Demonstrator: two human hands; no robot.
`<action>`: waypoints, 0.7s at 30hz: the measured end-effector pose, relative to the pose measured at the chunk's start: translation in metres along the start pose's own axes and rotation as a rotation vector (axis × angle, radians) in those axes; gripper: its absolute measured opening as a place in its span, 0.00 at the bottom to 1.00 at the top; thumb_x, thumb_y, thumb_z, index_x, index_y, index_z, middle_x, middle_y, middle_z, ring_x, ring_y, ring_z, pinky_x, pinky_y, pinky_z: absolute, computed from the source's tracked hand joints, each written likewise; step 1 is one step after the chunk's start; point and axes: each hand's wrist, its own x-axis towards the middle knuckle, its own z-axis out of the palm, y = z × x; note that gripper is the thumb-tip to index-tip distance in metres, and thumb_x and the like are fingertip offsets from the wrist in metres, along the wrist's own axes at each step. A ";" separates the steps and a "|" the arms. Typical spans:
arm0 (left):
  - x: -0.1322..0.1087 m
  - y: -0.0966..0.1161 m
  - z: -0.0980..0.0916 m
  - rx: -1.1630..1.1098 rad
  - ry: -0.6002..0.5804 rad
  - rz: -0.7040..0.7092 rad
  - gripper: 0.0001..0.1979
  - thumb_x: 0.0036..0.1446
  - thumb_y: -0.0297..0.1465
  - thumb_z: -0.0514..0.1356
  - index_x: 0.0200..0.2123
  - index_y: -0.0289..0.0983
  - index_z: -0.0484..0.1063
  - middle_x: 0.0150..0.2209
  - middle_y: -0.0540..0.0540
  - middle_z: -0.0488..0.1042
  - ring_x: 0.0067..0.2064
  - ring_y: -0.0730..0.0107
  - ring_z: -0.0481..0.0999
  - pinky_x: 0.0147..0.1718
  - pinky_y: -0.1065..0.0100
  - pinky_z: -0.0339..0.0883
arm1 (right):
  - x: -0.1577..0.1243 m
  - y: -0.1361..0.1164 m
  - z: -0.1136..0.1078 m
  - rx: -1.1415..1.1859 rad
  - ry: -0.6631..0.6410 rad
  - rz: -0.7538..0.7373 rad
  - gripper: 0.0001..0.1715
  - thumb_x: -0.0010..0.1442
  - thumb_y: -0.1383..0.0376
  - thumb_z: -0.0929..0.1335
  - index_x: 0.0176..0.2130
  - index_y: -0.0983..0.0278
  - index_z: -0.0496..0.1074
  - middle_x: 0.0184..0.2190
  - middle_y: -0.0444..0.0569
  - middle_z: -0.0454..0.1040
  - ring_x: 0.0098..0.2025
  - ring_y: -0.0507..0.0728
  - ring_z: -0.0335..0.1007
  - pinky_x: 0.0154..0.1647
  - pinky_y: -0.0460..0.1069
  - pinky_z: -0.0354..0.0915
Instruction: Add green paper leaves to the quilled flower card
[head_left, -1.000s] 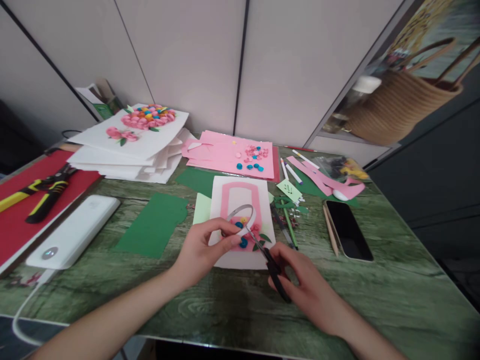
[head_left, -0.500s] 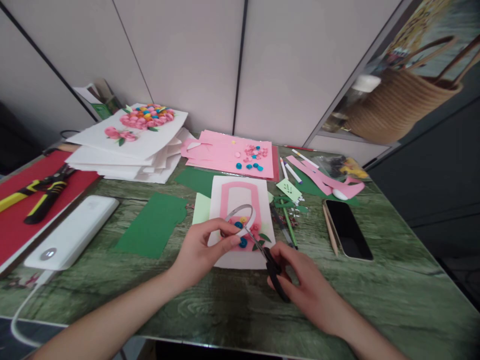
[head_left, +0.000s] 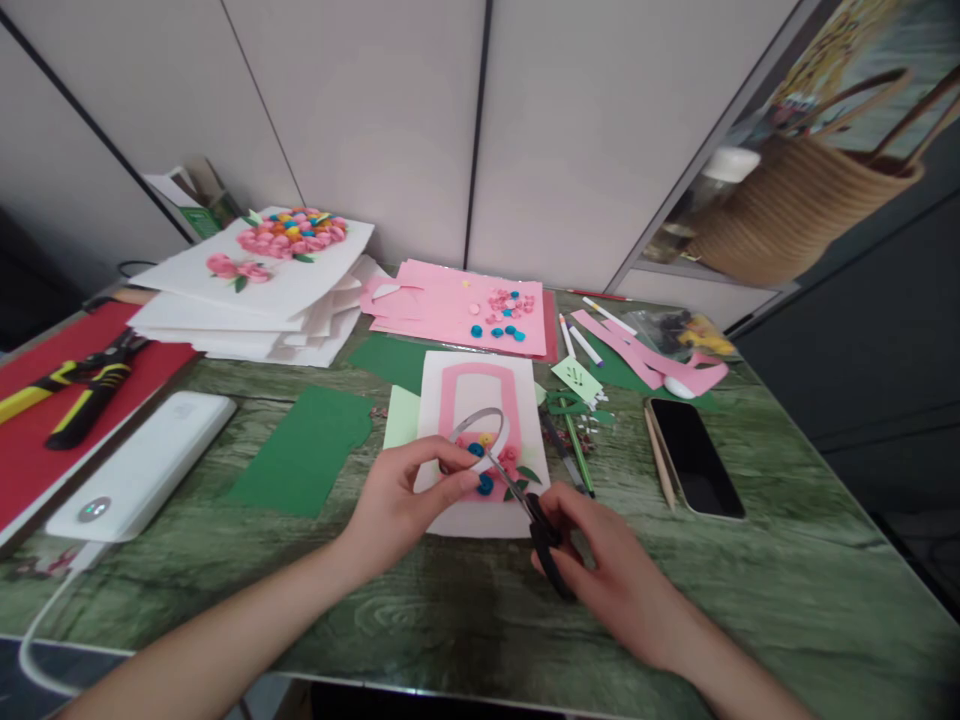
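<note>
My left hand (head_left: 420, 485) pinches a curved white paper strip (head_left: 504, 430) that loops up above a white card. In my right hand (head_left: 592, 550) is a pair of black-handled scissors (head_left: 538, 535), their blades pointing up and left to the strip near my left fingertips. Whether the blades touch the strip I cannot tell. Beneath both lies the white card (head_left: 480, 522) with a pink paper frame (head_left: 480, 372) on it. Blue, pink and yellow rolled paper flowers (head_left: 485, 485) and dark green leaves sit on its lower part, partly covered by my left hand.
Green paper (head_left: 304, 450), a white power bank (head_left: 142, 465) and yellow-black pliers (head_left: 90, 385) lie to the left. Behind are stacked white sheets (head_left: 247, 335) and pink paper (head_left: 435, 315) with small flowers. A phone (head_left: 694, 455), wooden stick (head_left: 660, 460) and markers (head_left: 586, 338) lie right.
The scissors and my right hand have shifted very slightly left. My left hand keeps its pinch on the strip, and the rest looks the same.
</note>
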 end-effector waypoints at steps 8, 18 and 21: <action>-0.001 0.000 0.001 0.010 0.001 0.009 0.04 0.52 0.33 0.64 0.30 0.38 0.75 0.31 0.48 0.77 0.35 0.68 0.74 0.38 0.66 0.66 | -0.001 0.002 -0.001 -0.007 0.014 -0.011 0.08 0.55 0.71 0.63 0.29 0.61 0.56 0.26 0.41 0.61 0.29 0.51 0.56 0.29 0.46 0.53; 0.001 0.001 0.001 0.040 0.006 0.028 0.05 0.52 0.33 0.63 0.30 0.38 0.75 0.30 0.47 0.77 0.34 0.68 0.74 0.35 0.67 0.67 | -0.001 0.006 0.004 -0.130 0.132 -0.061 0.07 0.51 0.71 0.64 0.31 0.61 0.59 0.27 0.43 0.64 0.29 0.53 0.59 0.28 0.46 0.55; 0.002 0.001 0.001 0.029 -0.001 0.022 0.05 0.53 0.33 0.63 0.31 0.37 0.75 0.28 0.48 0.77 0.32 0.69 0.73 0.33 0.68 0.67 | -0.003 0.008 0.006 -0.202 0.190 -0.102 0.13 0.48 0.71 0.65 0.36 0.61 0.60 0.32 0.46 0.66 0.33 0.55 0.61 0.31 0.48 0.57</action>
